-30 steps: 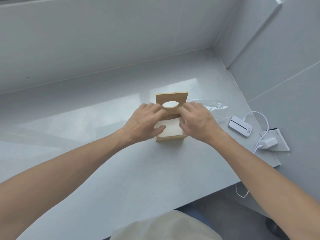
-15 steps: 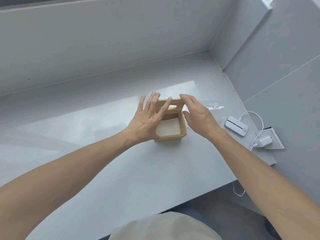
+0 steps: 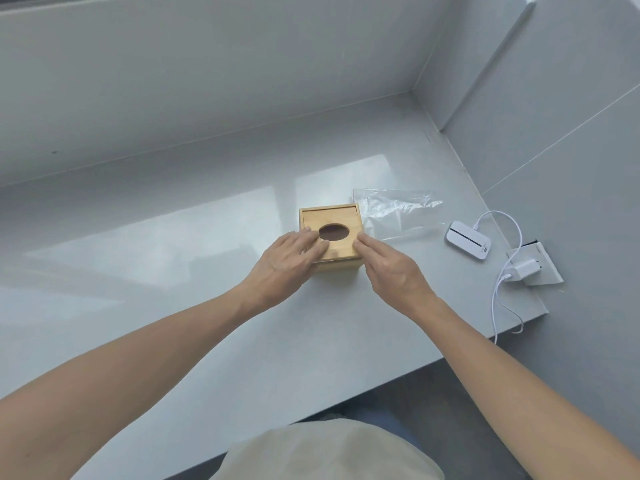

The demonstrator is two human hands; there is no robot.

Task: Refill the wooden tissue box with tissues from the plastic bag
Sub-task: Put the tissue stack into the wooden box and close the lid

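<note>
left hand: centre of frame, fingers straight and flat, resting on the near-left part of the box lid, one fingertip at the rim of the oval hole. Grips nothing.
right hand: just right of centre, fingers straight and together, tips touching the lid's near-right corner. Holds nothing.
box: centre of frame on the tabletop, between the two hands. Wood, so stiff, likely light enough to skid on the glossy top if pushed from one side.
lid: sits in the box top, looks closed or nearly so, thin gap line at the far edge. Looks like a sliding panel; likely wants flat even pressure from both hands, or it may jam.
hole: dark oval, no tissue seen poking out.
hold advice: for lifting, take the box by its two side walls; the hole rim gives a finger purchase on the lid.
bag: right of box, beyond the right hand, flat on the tabletop. Clear thin plastic, limp, crinkly, looks empty; pinch an edge.
task state: refill looks about done.
far right: white gadget with cable to charger.
</note>
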